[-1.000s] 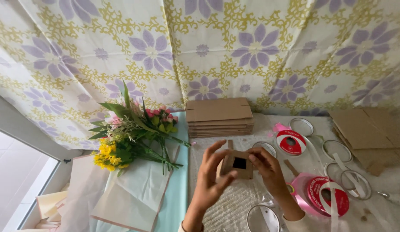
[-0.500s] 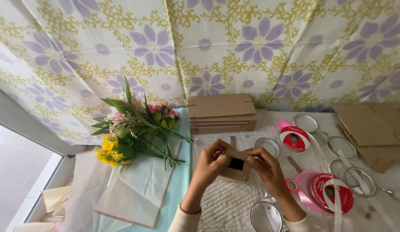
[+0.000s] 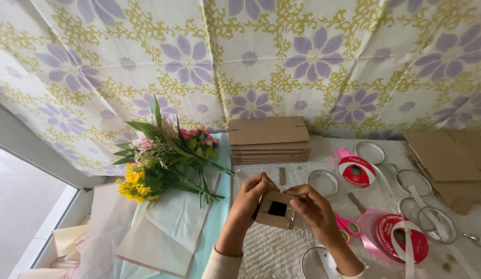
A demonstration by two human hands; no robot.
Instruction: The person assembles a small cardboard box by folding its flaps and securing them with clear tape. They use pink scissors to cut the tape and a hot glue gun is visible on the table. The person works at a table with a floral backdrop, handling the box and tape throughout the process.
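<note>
both hands held a small cardboard box (image 3: 274,209) with a square window, above a white textured mat (image 3: 274,253) near the middle of the desk (image 3: 323,147). the left hand (image 3: 251,195) curled closed around the box's left edge; the right hand (image 3: 313,204) pinched its right side with bent fingers. a stack of flat cardboard boxes (image 3: 269,139) lay farther back. a flower bouquet (image 3: 160,160) rested to the left on pale wrapping paper (image 3: 163,232). red ribbon spools (image 3: 401,237) and clear round lids (image 3: 323,182) sat to the right.
</note>
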